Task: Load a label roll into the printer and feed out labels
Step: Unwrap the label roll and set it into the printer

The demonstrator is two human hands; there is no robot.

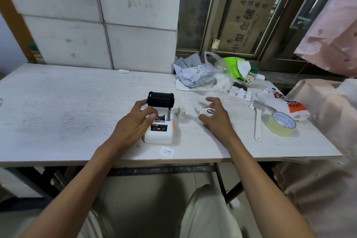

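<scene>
White spare roll (182, 111) beside printer (158, 130); tape (281, 124) right.

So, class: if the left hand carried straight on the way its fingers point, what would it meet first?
The left hand points up and right into the open printer; its fingers would likely meet the empty roll bay or raised black lid first, though depth is unclear.

White table (58, 102) with printer (159, 131), tape roll (282, 124)

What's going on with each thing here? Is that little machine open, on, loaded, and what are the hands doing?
printer: lid up, red light lit
left hand: fingers at the open bay
right hand: curled around label roll
second roll: standing beside printer, untouched
tape roll: lying flat
</scene>
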